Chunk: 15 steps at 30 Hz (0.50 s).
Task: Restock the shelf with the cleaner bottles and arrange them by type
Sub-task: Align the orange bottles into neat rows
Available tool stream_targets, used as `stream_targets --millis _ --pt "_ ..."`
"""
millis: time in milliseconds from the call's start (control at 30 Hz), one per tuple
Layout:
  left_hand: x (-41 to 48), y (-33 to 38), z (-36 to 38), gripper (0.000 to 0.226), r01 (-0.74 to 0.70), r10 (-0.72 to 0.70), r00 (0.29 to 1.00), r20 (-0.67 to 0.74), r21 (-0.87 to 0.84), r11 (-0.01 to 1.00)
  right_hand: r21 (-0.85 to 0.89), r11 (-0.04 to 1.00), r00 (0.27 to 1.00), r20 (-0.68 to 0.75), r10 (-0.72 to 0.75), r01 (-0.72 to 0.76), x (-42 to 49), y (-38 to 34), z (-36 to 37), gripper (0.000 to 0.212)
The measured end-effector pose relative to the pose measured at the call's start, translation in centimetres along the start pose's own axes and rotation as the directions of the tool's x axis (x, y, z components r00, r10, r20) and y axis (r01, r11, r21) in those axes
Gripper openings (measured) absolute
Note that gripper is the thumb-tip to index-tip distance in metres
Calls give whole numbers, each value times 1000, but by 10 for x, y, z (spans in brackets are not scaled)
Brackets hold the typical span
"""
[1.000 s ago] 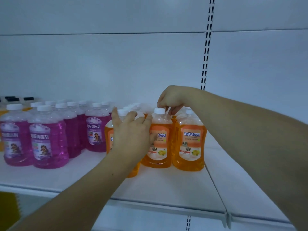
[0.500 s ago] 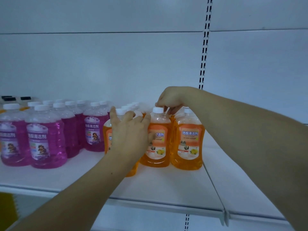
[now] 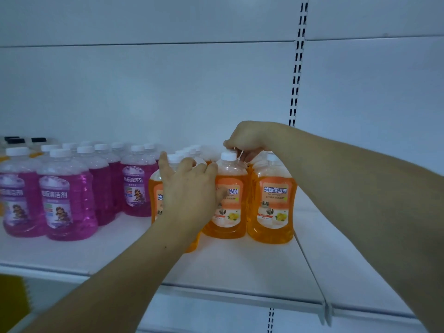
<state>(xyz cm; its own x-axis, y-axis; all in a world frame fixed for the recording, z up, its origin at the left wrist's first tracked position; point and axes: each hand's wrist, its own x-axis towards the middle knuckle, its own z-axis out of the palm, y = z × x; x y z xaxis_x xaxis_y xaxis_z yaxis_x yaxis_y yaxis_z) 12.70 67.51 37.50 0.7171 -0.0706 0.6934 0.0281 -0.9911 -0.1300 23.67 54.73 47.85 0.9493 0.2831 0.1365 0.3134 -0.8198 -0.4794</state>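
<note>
Far left, back row: a few black-capped bottles (image 3: pixel 14 140), cropped by the frame edge, contents hard to make out. In front of them: purple bottles (image 3: pixel 64 195), white-capped, upright in rows on the white shelf (image 3: pixel 240 267), the leftmost cut off at the edge. Lower left corner, below the shelf: a yellow object (image 3: pixel 12 299), blurred and not identifiable.

Centre: orange bottles, upright in a tight block just right of the purple ones. Laid over the front orange bottle (image 3: pixel 155 195): left hand (image 3: pixel 189 188), back toward the camera. Its fingers (image 3: pixel 185 163) curled over the bottle's shoulder beside the cap, forefinger raised slightly apart, thumb stretched right onto the label of the middle orange bottle (image 3: pixel 230 212). Most of the gripped bottle hidden behind hand and wrist, only its left edge and base showing.

Right of centre: right hand (image 3: pixel 247 138), reaching in from the right, just above and behind the middle bottle's cap. Fingers bunched together and curled downward, seemingly pinching the top of a rear orange bottle (image 3: pixel 249 174), the contact itself hidden by the knuckles and the cap in front. Rear rows of the orange block mostly concealed, only caps visible.

Next right: rightmost orange bottle (image 3: pixel 274 205), label in full view, at the end of the shelf section. Above it: slotted upright (image 3: pixel 296 75) in the white back panel (image 3: pixel 144 92). Far right: adjoining shelf section, partly covered by the right forearm.
</note>
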Motion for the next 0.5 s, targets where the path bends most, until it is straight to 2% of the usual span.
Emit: stream_targets --millis 200,333,400,500 --pt "-1 -1 -1 54 5 -5 1000 3 7 1000 25 1000 1000 -2 12 -12 5 4 0 18" --pt "-1 -1 -1 55 5 -5 1000 10 10 1000 11 1000 990 -139 -6 8 13 4 -3 11" --pt "-1 -1 -1 55 6 -6 1000 16 7 1000 -15 1000 993 -121 -1 -1 16 5 -1 14" --pt "-1 -1 0 57 8 -8 1000 17 15 1000 -62 997 999 -20 42 -43 18 5 4 8"
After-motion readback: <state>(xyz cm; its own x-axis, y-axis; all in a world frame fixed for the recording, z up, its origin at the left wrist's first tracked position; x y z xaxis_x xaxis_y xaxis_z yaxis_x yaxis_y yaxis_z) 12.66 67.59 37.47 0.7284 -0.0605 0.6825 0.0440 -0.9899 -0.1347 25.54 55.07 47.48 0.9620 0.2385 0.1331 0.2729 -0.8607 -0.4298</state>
